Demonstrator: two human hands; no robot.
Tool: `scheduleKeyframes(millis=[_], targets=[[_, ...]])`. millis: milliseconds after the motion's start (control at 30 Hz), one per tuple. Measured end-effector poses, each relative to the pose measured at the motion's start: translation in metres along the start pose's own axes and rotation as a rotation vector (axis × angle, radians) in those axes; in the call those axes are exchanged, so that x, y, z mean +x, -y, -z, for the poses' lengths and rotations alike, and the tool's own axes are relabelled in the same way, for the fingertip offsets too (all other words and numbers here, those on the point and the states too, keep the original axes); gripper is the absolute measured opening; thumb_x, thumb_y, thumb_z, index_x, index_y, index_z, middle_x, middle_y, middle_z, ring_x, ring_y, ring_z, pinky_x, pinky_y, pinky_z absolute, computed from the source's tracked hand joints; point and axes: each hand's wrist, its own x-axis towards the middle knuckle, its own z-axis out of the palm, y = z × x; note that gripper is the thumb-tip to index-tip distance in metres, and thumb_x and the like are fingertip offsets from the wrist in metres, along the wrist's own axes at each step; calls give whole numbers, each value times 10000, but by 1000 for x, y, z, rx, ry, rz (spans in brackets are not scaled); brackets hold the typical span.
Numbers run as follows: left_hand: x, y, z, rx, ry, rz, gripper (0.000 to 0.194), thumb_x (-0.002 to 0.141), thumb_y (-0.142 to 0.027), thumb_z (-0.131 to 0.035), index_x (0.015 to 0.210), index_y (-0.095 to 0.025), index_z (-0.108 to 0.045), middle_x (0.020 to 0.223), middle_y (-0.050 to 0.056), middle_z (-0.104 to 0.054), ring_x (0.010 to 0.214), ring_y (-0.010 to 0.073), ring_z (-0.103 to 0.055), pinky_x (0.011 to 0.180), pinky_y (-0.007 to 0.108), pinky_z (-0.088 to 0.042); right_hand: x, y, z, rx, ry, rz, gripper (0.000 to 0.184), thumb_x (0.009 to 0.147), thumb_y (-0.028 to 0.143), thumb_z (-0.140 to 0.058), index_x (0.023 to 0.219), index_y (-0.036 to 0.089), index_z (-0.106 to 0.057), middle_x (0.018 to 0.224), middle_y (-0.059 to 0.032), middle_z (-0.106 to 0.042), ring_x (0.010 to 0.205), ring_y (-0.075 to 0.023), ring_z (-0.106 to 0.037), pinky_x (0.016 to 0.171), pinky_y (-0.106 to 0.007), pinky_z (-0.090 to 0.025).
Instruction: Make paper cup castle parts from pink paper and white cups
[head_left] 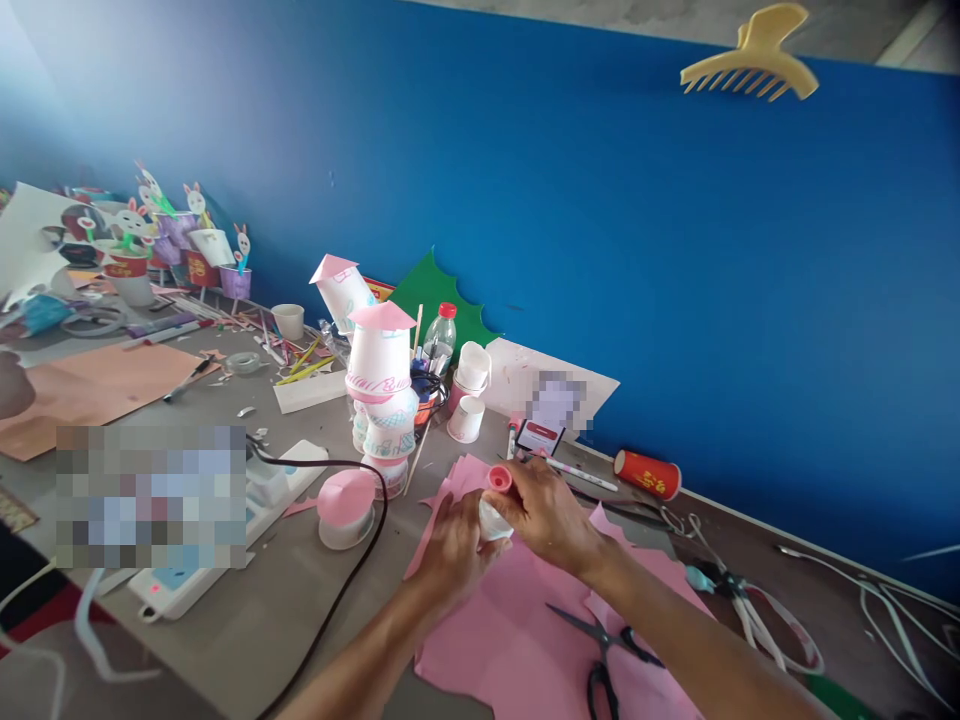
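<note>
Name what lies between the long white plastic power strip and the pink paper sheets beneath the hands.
A short white cup with a pink paper top, a black cable curving beside it, and a pink paper scrap; the head view shows this.

The whitish bottle (495, 522) is topped in reddish pink, the paper (487, 625) tinted pink, the cup tower (381, 360) (white) patterned blue and pink.
</note>
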Motion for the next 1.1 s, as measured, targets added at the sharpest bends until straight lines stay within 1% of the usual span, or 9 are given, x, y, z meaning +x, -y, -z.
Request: scheduleKeyframes(millis=[100, 200, 400, 533, 633, 767, 900, 1000, 1100], targets=[[0, -1, 1, -7, -14, -5, 414, 798, -231, -581, 1175, -199, -413, 994, 73, -678, 935, 244, -642, 1047, 560, -350, -1, -6, 8, 229, 101, -68, 291, 915, 376, -458, 672, 215, -456, 582, 28, -518, 535, -126, -444, 512, -239, -309], [2, -4, 4, -16, -1, 15, 437, 773, -231, -602, 1173, -201, -430, 995, 72, -684, 924, 254, -648, 1035, 560, -365, -3, -15, 18, 284, 152, -149, 325, 909, 411, -456, 650, 215, -438, 561, 45, -483, 509, -110, -405, 489, -232, -279], [3, -6, 6, 1, 17, 35, 436, 745, -209, -622, 1143, -159, -451, 986, 96, -682, 907, 266, -651, 1019, 572, -373, -11, -26, 23, 458, -19, -282, 312, 900, 468, -456, 745, 203, -513, 613, 26, -509, 553, -118, -404, 519, -242, -325], [1, -3, 3, -2, -17, 3, 435, 759, -215, -611, 1157, -170, -444, 991, 88, -682, 919, 258, -651, 1024, 570, -374, -16, -29, 18, 676, -54, -394, 371, 852, 534, -519, 688, 206, -468, 527, 68, -375, 488, -89, -306, 452, -226, -253], [1, -2, 2, 1, -39, -5, 432, 763, -234, -612, 1160, -178, -449, 977, 81, -684, 910, 254, -653, 1035, 565, -370, -22, -31, 14, 970, -117, -531, 368, 832, 549, -543, 727, 198, -509, 507, 76, -383, 441, -69, -271, 412, -213, -208], [1, -4, 5, 26, 10, 28, 467, 758, -239, -609, 1182, -146, -439, 1039, 121, -674, 948, 278, -646, 1019, 574, -383, -42, -38, 13, 1370, -256, -624, 320, 716, 415, -720, 922, 207, -589, 598, 33, -583, 457, -86, -429, 426, -210, -323], [2, -5, 6, 20, 52, 56, 479, 767, -231, -589, 1206, -123, -432, 1052, 137, -673, 992, 283, -634, 1028, 565, -375, -68, -50, 13, 1637, -347, -673, 281, 652, 318, -775, 864, 240, -607, 764, -17, -705, 651, -162, -618, 660, -297, -492], [2, -3, 5, 22, 24, 62, 480, 756, -253, -597, 1199, -141, -448, 1031, 128, -678, 980, 284, -639, 1028, 546, -382, -82, -60, 10, 1714, -373, -770, 211, 647, 310, -777, 726, 221, -602, 796, -31, -716, 662, -160, -631, 709, -326, -513], [3, -3, 4, 24, 35, 86, 455, 746, -254, -590, 1175, -162, -467, 1008, 117, -682, 966, 282, -639, 988, 514, -428, -91, -69, 6, 1615, -411, -805, 217, 609, 278, -775, 731, 216, -607, 838, -37, -712, 686, -162, -633, 719, -338, -520]])
